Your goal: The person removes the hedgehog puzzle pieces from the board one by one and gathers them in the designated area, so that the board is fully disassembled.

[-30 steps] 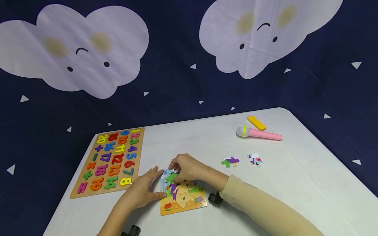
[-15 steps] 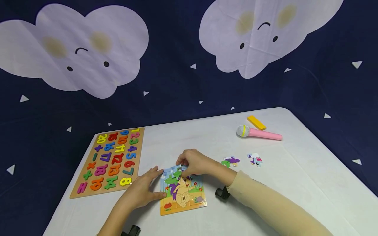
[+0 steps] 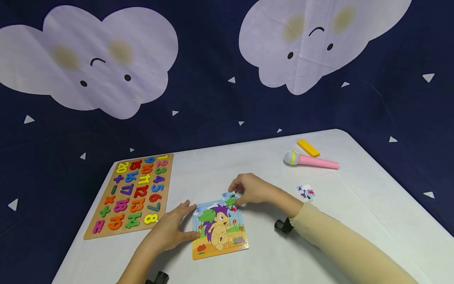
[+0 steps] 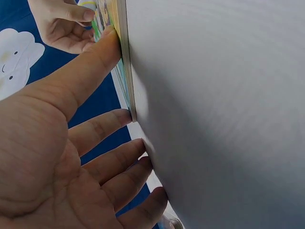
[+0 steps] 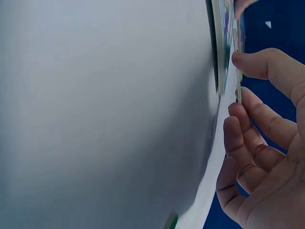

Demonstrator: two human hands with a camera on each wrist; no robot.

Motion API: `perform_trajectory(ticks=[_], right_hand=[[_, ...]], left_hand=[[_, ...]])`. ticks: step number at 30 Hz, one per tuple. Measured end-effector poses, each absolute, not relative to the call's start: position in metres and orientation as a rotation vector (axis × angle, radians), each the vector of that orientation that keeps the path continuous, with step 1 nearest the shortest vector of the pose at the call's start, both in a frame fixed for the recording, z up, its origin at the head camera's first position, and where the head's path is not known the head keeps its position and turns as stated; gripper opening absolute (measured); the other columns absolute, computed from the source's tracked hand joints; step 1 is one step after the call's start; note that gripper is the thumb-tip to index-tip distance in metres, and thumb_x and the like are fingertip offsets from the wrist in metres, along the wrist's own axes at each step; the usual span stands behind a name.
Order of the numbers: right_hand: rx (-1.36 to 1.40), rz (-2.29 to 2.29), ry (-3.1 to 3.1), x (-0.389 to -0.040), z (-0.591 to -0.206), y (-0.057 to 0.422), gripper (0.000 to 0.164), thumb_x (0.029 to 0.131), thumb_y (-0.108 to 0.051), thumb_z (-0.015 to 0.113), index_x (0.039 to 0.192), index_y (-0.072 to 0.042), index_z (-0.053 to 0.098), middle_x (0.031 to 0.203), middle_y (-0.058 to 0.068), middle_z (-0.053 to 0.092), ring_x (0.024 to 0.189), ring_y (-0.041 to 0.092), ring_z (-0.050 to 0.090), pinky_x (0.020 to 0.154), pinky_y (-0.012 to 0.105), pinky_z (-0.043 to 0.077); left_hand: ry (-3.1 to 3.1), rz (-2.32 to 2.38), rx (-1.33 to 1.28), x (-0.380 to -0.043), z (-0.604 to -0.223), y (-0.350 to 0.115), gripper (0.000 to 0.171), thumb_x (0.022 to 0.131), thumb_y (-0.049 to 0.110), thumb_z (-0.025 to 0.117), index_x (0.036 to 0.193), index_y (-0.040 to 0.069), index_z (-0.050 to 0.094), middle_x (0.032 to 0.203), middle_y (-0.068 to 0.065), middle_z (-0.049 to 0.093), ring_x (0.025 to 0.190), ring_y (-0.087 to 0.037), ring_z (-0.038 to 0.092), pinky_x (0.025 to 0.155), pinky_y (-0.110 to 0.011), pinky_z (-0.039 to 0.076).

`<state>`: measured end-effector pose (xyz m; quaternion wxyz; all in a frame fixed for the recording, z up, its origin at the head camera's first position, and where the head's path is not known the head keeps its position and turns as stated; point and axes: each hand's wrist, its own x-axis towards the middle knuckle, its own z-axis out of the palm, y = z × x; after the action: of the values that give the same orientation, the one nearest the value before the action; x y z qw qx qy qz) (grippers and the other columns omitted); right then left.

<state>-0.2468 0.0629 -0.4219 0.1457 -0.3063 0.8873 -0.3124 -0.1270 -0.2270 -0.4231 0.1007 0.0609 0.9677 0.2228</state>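
Observation:
A hedgehog jigsaw puzzle board (image 3: 220, 236) lies flat on the white table. My left hand (image 3: 169, 228) rests along its left side, fingers extended and spread; in the left wrist view the thumb (image 4: 95, 62) touches the board's edge and a fingertip is at its corner. Above the board's top right corner, my right hand (image 3: 253, 189) pinches a blue-and-green puzzle piece (image 3: 229, 199). Seen from the right wrist, that thin piece (image 5: 239, 86) is edge-on between thumb and fingertips, beside the board (image 5: 219, 52). Another puzzle piece (image 3: 306, 192) lies to the right.
On the left lies a wooden number board (image 3: 129, 197) with colourful digits. A pink toy microphone (image 3: 312, 161) and a yellow block (image 3: 308, 148) lie at the back right. Behind the right wrist, a second loose piece is mostly hidden. A dark cloud-print cloth (image 3: 209, 79) hangs behind the table.
My right hand has moved right along the board's top, from its upper left to its upper right corner, carrying the puzzle piece. My left hand has stayed in place.

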Motion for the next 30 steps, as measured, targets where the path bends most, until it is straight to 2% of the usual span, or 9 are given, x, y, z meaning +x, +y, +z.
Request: perform_trajectory(ticks=[15,30], right_hand=[[-0.817,-0.855,2.58,-0.257,-0.422,0.109,0.037,0.079,-0.018,0.094,0.113,-0.014,0.08,0.108,0.0,0.071,0.097,0.015,0.059,0.091,0.032,0.052],[-0.834,-0.846,2.569,-0.256,-0.427,0.123,0.035,0.079,-0.018,0.094,0.111,-0.013,0.081,0.109,0.0,0.072,0.098,0.015,0.06,0.091,0.03,0.051]], left_hand=[[2.86,0.666,0.188,-0.127,-0.422,-0.226,0.089,0.076,0.041,0.097,0.153,0.016,0.06,0.169,-0.015,0.046,0.158,-0.044,0.039,0.121,-0.073,0.036],[2.862,0.666,0.189,-0.127,-0.421,-0.226,0.089,0.076,0.041,0.097,0.153,0.016,0.061,0.168,-0.015,0.047,0.157,-0.044,0.04,0.121,-0.073,0.036]])
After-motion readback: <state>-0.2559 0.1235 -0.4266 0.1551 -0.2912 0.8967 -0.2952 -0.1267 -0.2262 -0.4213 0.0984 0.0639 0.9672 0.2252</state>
